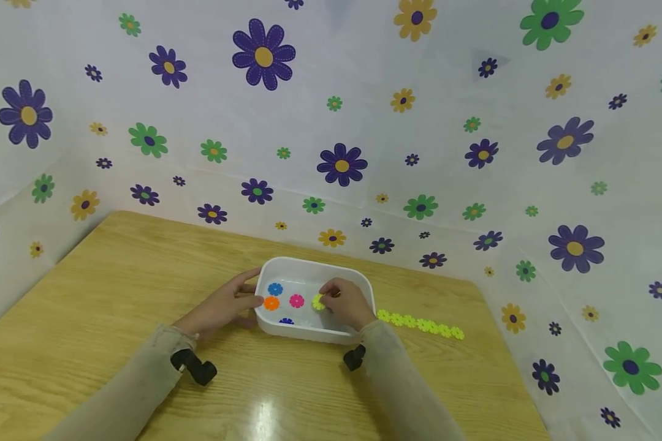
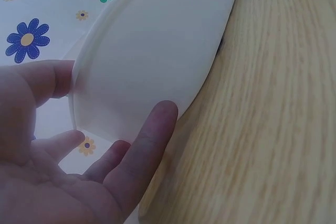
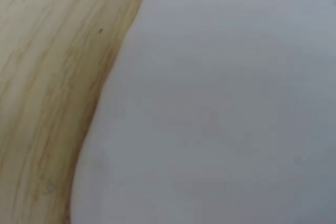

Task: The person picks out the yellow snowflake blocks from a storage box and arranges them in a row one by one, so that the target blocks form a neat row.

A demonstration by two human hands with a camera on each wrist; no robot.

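A white plastic tub (image 1: 315,335) stands on the table. My left hand (image 1: 227,303) holds its left end, one digit over the rim and other fingers against the outer wall (image 2: 152,51), as the left wrist view shows. Over the tub's right half, my right hand (image 1: 346,301) reaches inside and pinches a yellow flower-shaped plastic disc (image 1: 317,302). Also in the tub lie a light blue disc (image 1: 275,289), an orange disc (image 1: 271,304), a pink disc (image 1: 296,301) and a dark blue disc (image 1: 286,321), partly hidden by the front wall.
A row of several yellow discs (image 1: 422,324) extends to the right of the tub on the wooden table (image 1: 143,269). Behind the table hangs a white sheet (image 1: 298,122) printed with flowers. The right wrist view is filled by the tub's outer wall (image 3: 210,103) and some tabletop.
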